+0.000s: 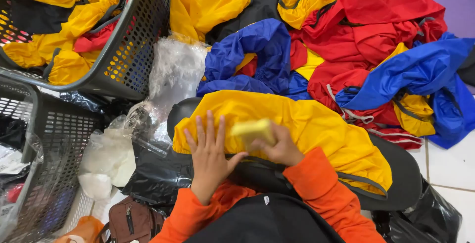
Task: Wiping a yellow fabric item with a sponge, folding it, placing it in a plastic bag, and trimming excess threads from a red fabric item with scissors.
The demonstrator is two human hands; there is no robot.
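A yellow jacket (316,124) lies spread over a black rounded surface (401,173) in front of me. My left hand (210,156) rests flat on the jacket's near left part, fingers apart. My right hand (279,146) grips a small yellow block (253,130), blurred, pressed on the jacket. Both arms wear orange sleeves.
A heap of red, blue, yellow and black jackets (356,40) fills the far right. A grey basket (131,50) with jackets stands at far left, another grey basket (54,144) at near left. Clear plastic bags (173,74) lie between. A brown bag (131,220) sits below; white floor tiles (450,164) at right.
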